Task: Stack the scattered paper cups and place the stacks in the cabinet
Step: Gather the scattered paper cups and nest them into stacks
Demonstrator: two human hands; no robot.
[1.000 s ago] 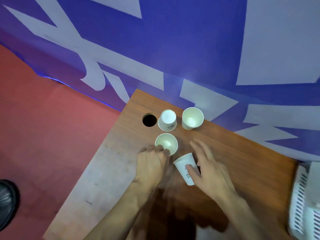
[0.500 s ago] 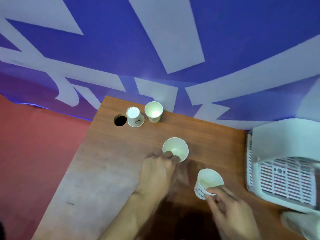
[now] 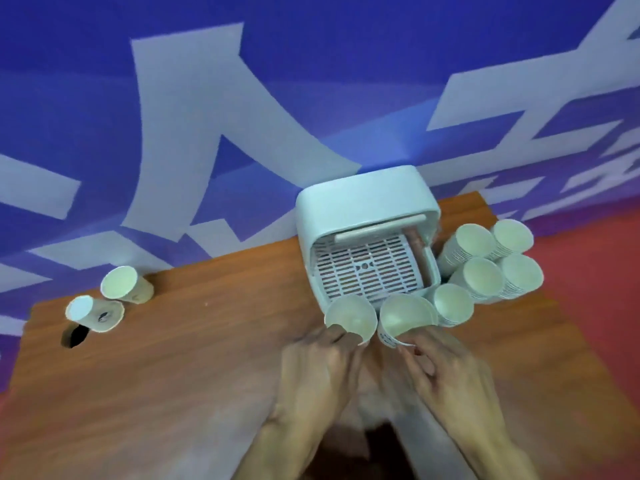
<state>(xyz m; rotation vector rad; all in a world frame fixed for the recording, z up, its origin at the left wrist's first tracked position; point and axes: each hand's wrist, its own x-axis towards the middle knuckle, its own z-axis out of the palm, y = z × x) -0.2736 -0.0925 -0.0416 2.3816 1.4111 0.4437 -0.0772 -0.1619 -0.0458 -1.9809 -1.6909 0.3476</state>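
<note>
Both moved to cabinet (image 3: 363, 202): left hand (image 3: 318, 365) grips cup (image 3: 349, 317), right hand (image 3: 446, 372) grips second cup (image 3: 405, 315), now adjacent.

wall (image 3: 346, 46): blue, pale shapes | floor (image 3: 588, 271): red | table (image 3: 173, 393): wood

Wooden worktop (image 3: 173, 393) lies under the fingers (image 3: 332, 336), grain running L-R. Round hole (image 3: 73, 336) far L of the fingers, by the worktop's L corner. Blue banner (image 3: 346, 64) w/ white shapes beyond them; red floor (image 3: 588, 306) off to the R.
</note>
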